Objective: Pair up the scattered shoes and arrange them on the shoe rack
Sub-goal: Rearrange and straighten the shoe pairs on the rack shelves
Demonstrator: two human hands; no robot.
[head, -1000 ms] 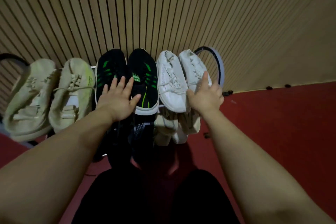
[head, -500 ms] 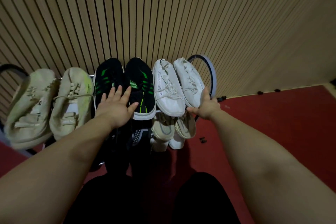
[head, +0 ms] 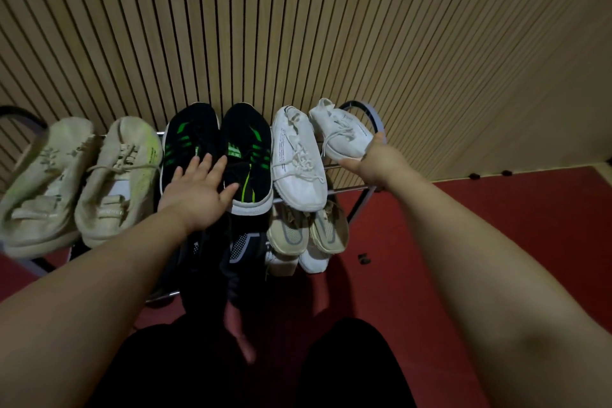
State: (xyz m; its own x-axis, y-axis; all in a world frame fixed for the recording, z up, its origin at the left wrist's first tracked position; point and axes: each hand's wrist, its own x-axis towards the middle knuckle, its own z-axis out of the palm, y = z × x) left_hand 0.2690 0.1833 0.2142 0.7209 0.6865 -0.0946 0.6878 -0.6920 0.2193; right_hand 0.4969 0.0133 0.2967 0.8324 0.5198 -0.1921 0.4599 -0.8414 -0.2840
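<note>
Lifted off the rack (head: 359,189), white shoe (head: 342,137) sits gripped in right fingers (head: 351,164).

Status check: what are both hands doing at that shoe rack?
Left hand flat on black-green pair. Right hand gripping outer white shoe, tilted off rack. Nothing blocking.

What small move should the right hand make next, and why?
Probably set the right white shoe down straight beside its partner. The right hand holds its heel, and it lies slanted and apart from the partner on the top shelf.

Home entryway: shoe rack (head: 361,189), slatted wall (head: 298,26)
</note>
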